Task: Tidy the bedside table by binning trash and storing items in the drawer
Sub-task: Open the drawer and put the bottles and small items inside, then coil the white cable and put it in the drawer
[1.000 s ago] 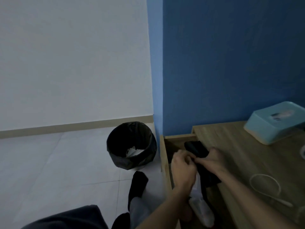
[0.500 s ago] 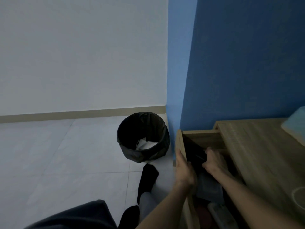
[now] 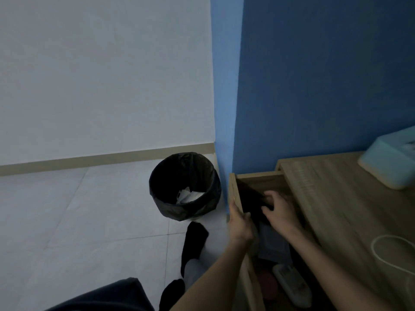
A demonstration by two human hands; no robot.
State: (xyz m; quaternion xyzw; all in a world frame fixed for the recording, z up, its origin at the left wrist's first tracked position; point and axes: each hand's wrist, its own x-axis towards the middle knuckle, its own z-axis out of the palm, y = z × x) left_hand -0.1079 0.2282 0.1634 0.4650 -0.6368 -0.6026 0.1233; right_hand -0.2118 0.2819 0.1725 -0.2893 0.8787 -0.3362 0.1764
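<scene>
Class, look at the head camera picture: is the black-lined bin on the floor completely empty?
No. White crumpled paper lies at the bottom of the bin, against its black liner.

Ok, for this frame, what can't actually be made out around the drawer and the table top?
- Black item in the drawer: too dark to identify; the right hand covers part of it.
- Left hand: fingertips hidden behind the drawer's side.
- Drawer's lower contents: dim, blurred, partly under the table top.
- Blue box and white cable: cut off by the right edge.
</scene>
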